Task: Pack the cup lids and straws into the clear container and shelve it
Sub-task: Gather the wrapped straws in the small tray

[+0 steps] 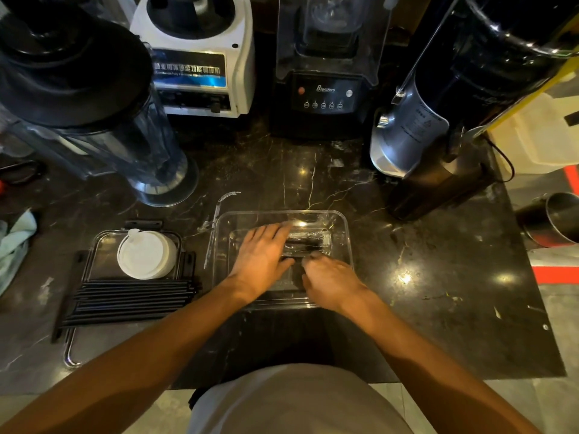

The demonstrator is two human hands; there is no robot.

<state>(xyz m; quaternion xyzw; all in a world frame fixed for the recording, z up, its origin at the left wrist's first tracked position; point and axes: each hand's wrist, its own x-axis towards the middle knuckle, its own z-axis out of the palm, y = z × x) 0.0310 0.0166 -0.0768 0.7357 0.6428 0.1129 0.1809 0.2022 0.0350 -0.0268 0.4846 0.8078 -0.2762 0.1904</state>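
A clear rectangular container (343, 223) stands on the dark marble counter in front of me. Both my hands are inside it. My left hand (261, 256) lies flat with straight fingers over a bundle of black straws (308, 244) on the container's floor. My right hand (329, 281) has its fingers curled at the near end of that bundle; blur hides the exact grip. To the left, a stack of white cup lids (145, 253) sits on the container's lid (103, 239), and more black straws (131, 300) lie in a row in front of them.
Blenders line the back: a jug with a black lid (78, 89), a white base (200, 64), a black unit (326, 89) and a dark machine (438, 136) at right. A metal cup (554, 219) lies at the far right, and a pale cloth (15, 242) at the left edge.
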